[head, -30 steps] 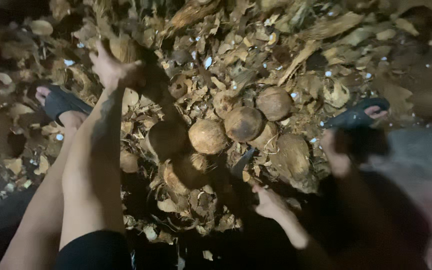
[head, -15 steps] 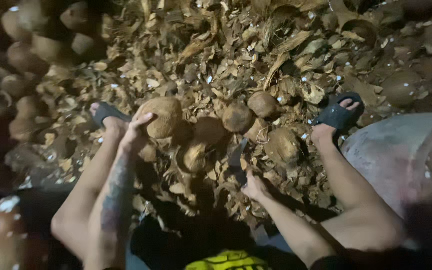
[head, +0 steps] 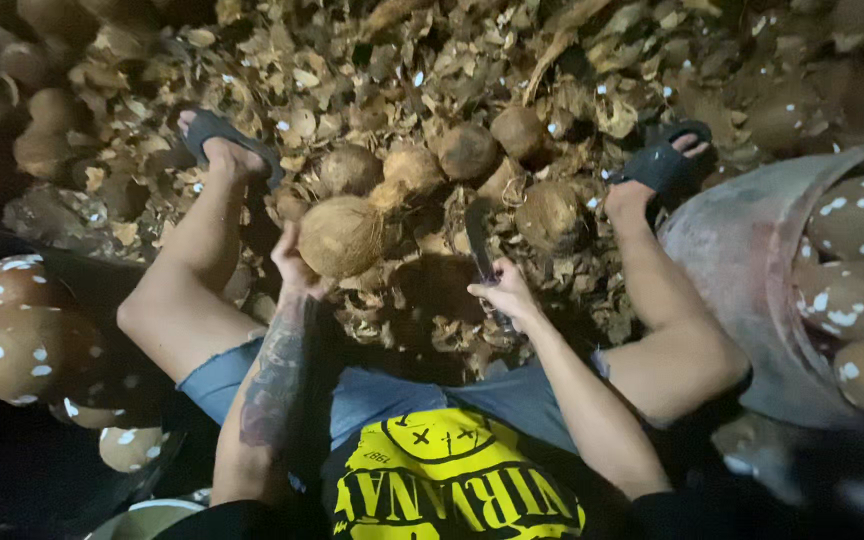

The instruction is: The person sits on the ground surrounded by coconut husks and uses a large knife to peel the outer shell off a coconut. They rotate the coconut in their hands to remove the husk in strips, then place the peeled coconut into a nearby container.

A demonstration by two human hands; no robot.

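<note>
While husk litter (head: 512,60) crowds every side, little open room is left between the two sandalled feet. A brown coconut (head: 340,236) is gripped from below by the left hand (head: 294,268), fingers curled round it. A dark knife (head: 479,245) is clasped in the closed right hand (head: 508,296). Half a second earlier, that coconut was reached for farther out. Five more coconuts are counted just beyond it.

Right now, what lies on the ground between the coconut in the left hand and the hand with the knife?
In the head view, between the coconut and the right hand with its knife, only husk scraps lie.
</note>
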